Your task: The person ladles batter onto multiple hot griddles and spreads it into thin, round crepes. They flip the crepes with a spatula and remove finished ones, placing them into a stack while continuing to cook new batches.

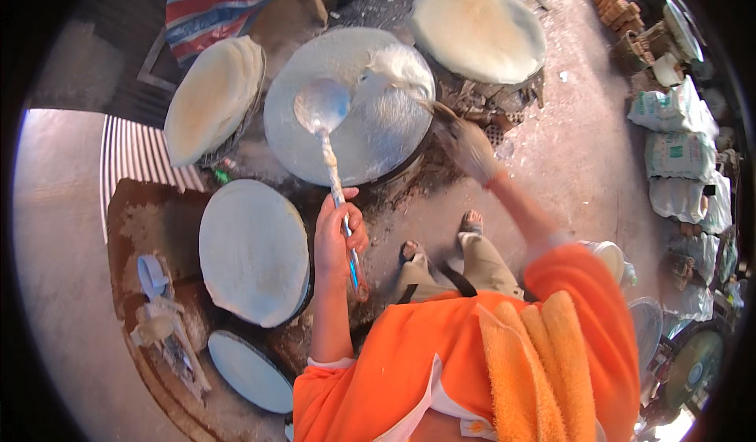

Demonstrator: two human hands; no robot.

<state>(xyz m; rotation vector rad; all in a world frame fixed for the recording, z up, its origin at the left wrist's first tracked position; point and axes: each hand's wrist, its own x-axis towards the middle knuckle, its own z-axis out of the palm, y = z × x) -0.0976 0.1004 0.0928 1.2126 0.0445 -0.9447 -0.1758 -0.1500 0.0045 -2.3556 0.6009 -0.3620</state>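
Observation:
My left hand [342, 225] is wrapped round the long handle of a ladle [322, 107]. The ladle's wide, round bowl hangs over a large round griddle [293, 149] coated with a pale, thin layer. At the griddle's right rim is my right hand [466, 141], in a light work glove. Its fingers look closed round something thin and dark that points at the rim; blur hides what it is. On the far right part of the griddle lies a whitish, ruffled patch [400, 66], either a loose sheet or steam.
Stacks of round flatbreads stand beyond the griddle, one at left [216, 99] and one at right [479, 29]. A pale-topped round pan [253, 253] and a second disc [250, 371] sit nearer on the left. White sacks [679, 155] line the right side. A striped sheet [216, 9] lies far left.

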